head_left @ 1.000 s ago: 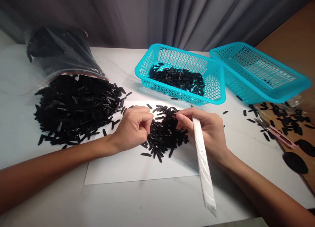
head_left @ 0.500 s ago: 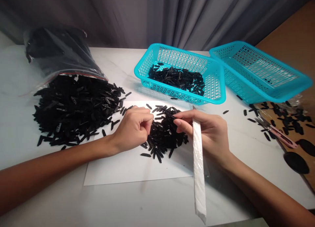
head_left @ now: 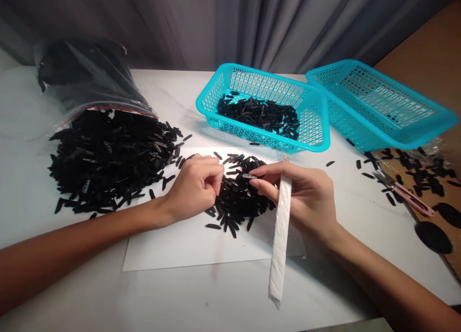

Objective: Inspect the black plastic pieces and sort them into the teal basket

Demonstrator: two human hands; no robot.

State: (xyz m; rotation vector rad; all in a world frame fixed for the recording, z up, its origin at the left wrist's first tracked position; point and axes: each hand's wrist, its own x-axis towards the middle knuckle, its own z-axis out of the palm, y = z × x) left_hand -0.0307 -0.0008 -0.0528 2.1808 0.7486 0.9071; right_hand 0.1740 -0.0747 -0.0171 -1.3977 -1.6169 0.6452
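My left hand [head_left: 196, 188] is curled closed at the left side of a small heap of black pieces [head_left: 237, 202]; anything inside its fingers is hidden. Thumb and forefinger of my right hand [head_left: 302, 190] pinch a small black piece [head_left: 248, 176], whose lighter face with tiny dots is turned up. Tucked in that same hand, a long white-wrapped stick [head_left: 280, 240] hangs down toward me. Beneath the heap lies a white sheet of paper [head_left: 162, 248].
At left, a larger black pile [head_left: 115, 164] spills from a clear plastic bag [head_left: 93, 77]. Behind the hands, a blue basket [head_left: 266, 142] contains more pieces; a second blue basket [head_left: 425, 140] stands right. Pink-handled scissors [head_left: 414, 200] and a black oval [head_left: 433, 237] lie at the right edge.
The piece in my right fingertips has turned, and its lighter face now shows. The white stick's lower end has swung left. My left hand is nearly still.
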